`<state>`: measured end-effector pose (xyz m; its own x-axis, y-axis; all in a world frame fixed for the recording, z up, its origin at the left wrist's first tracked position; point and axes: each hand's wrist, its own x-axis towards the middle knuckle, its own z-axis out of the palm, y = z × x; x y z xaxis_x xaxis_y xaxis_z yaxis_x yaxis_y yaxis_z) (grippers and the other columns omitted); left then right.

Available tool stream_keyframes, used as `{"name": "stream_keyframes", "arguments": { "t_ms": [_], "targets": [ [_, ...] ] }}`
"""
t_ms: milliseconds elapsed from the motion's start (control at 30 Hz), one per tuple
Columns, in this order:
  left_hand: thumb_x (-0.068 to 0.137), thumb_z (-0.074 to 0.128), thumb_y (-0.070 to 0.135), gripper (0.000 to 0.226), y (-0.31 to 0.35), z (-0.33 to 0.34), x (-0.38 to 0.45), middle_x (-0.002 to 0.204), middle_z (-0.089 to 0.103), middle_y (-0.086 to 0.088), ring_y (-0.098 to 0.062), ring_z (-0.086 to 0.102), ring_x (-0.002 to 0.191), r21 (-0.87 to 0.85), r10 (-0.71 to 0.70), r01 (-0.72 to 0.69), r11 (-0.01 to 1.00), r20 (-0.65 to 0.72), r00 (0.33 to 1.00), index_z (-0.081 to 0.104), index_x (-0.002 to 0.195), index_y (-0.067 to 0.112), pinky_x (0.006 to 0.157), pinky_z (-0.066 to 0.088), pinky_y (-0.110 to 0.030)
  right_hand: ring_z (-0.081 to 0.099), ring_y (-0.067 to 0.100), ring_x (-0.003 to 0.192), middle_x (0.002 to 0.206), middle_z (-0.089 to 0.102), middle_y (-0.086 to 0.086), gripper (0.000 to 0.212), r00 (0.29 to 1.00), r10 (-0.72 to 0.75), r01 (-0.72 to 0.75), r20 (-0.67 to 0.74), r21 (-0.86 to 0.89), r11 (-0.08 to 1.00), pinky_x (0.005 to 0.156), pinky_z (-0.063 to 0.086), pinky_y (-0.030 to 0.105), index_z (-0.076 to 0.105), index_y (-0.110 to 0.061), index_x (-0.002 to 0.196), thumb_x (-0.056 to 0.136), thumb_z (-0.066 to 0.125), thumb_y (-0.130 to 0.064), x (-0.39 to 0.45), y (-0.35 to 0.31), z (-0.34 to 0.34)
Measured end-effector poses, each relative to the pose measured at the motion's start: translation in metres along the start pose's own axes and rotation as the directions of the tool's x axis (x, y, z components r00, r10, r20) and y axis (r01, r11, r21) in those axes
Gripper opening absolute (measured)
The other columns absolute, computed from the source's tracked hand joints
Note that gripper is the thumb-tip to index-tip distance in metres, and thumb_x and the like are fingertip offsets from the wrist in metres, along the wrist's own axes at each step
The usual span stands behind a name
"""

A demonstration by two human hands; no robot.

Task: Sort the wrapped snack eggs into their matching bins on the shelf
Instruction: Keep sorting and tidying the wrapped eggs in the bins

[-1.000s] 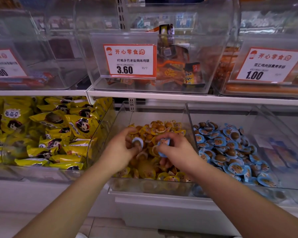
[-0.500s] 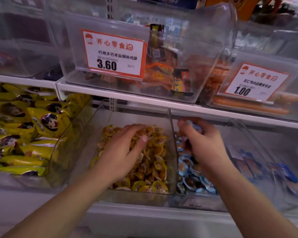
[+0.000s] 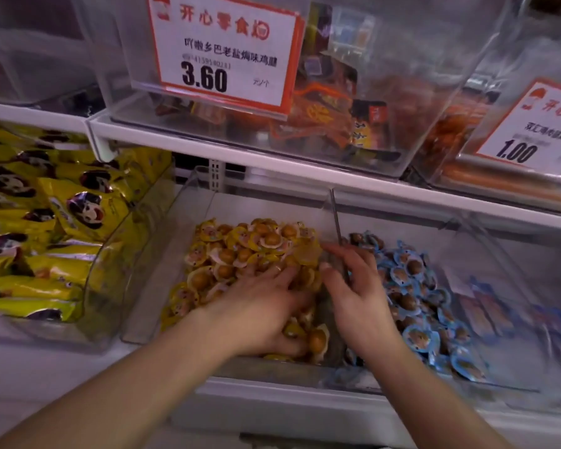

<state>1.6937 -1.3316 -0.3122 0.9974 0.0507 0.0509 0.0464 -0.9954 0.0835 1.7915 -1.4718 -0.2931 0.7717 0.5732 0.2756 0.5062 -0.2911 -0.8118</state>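
eggs (image 3: 246, 254) heaped in yellow bin (image 3: 162, 286), blue ones (image 3: 415, 286) right. light, slick, crinkly; best pinched by wrapper edge. left hand (image 3: 266, 306) spread flat on heap, right hand (image 3: 353, 293) loose, empty.

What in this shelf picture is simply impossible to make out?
All in the head view:
- Eggs under the left hand: its palm and fingers cover that part of the yellow egg bin.
- Right hand: only its back shows, so any egg in it is hidden.
- Right price card: cut by the frame edge.
- Blue packets, far right: motion-blurred.
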Motion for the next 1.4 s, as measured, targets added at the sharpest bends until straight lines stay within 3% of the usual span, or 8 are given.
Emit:
{"name": "stream_keyframes", "arguments": {
  "t_ms": [233,400,467,600,833,933,1067,1400],
  "targets": [
    [0.08,0.059,0.054,0.033,-0.078,-0.018,-0.038,0.129,0.042,0.012,-0.018,0.045,0.125,0.085,-0.305,0.301,0.95,0.034,0.952,0.059,0.111,0.045,0.097,0.037,-0.038,0.042,-0.023,0.108,0.13,0.047,-0.007,0.044,0.995,0.047,-0.062,0.091,0.171,0.983,0.083,0.029,-0.008,0.067,-0.039,0.115,0.075,0.053,-0.028,0.003,0.006,-0.006],
    [0.077,0.041,0.074,0.046,-0.044,-0.02,-0.033,0.117,0.052,0.014,-0.015,0.051,0.116,0.167,-0.209,0.226,0.96,-0.115,0.971,0.064,0.1,0.041,0.111,0.028,-0.046,0.045,-0.022,0.105,0.129,0.048,-0.005,0.036,0.997,0.026,-0.044,0.072,0.262,0.964,0.078,0.033,-0.006,0.069,-0.042,0.106,0.085,0.056,-0.016,0.005,0.008,-0.006],
    [0.076,0.048,0.076,0.044,-0.019,-0.021,-0.022,0.108,0.055,0.023,-0.003,0.054,0.103,-0.039,-0.087,0.081,0.996,-0.192,0.978,0.066,0.094,0.041,0.103,0.035,-0.033,0.044,-0.022,0.107,0.129,0.046,-0.007,0.039,0.997,0.01,-0.028,0.077,0.229,0.973,0.08,0.032,-0.006,0.069,-0.043,0.107,0.089,0.055,-0.011,0.006,0.01,-0.005],
    [0.07,0.065,0.078,0.049,0.017,-0.014,0.003,0.096,0.059,0.023,0.006,0.056,0.087,-0.611,0.132,0.071,0.788,0.281,0.951,0.055,0.103,0.043,0.068,0.046,-0.014,0.042,-0.018,0.113,0.128,0.046,-0.009,0.038,0.998,0.01,-0.024,0.067,0.21,0.977,0.084,0.03,-0.006,0.068,-0.044,0.108,0.08,0.051,-0.023,0.007,0.011,-0.003],
    [0.075,0.052,0.075,0.046,-0.003,0.003,0.008,0.088,0.054,0.014,-0.012,0.033,0.094,-0.076,0.074,-0.053,0.996,0.308,0.948,0.06,0.091,0.032,0.092,0.026,-0.034,0.042,-0.019,0.113,0.128,0.044,-0.014,0.041,0.996,0.016,-0.036,0.088,0.23,0.972,0.084,0.028,-0.006,0.069,-0.045,0.109,0.078,0.05,-0.027,0.006,0.015,-0.003],
    [0.068,0.062,0.063,0.034,-0.021,-0.005,0.002,0.079,0.039,0.014,-0.014,0.037,0.105,0.098,-0.072,0.047,0.994,0.272,0.96,0.062,0.086,0.034,0.083,0.015,-0.03,0.045,-0.02,0.108,0.128,0.045,-0.012,0.041,0.995,0.006,-0.03,0.097,0.244,0.969,0.081,0.031,-0.005,0.07,-0.042,0.111,0.078,0.051,-0.026,0.006,0.014,-0.005],
    [0.066,0.056,0.067,0.038,-0.056,-0.023,-0.01,0.093,0.055,0.011,-0.017,0.05,0.111,0.188,-0.286,0.245,0.951,0.234,0.929,0.057,0.08,0.032,0.1,0.032,-0.038,0.051,-0.021,0.093,0.13,0.044,-0.012,0.043,0.99,0.0,-0.036,0.138,0.258,0.966,0.07,0.038,-0.003,0.07,-0.041,0.115,0.078,0.052,-0.026,0.005,0.014,-0.01],
    [0.076,0.046,0.07,0.046,-0.038,-0.028,-0.003,0.097,0.055,0.021,-0.008,0.054,0.099,-0.095,-0.107,0.094,0.991,-0.144,0.984,0.065,0.103,0.038,0.085,0.046,-0.034,0.05,-0.02,0.099,0.13,0.044,-0.011,0.041,0.994,-0.009,-0.013,0.105,0.204,0.979,0.076,0.038,-0.001,0.069,-0.04,0.114,0.079,0.05,-0.027,0.006,0.014,-0.007]
  ]
}}
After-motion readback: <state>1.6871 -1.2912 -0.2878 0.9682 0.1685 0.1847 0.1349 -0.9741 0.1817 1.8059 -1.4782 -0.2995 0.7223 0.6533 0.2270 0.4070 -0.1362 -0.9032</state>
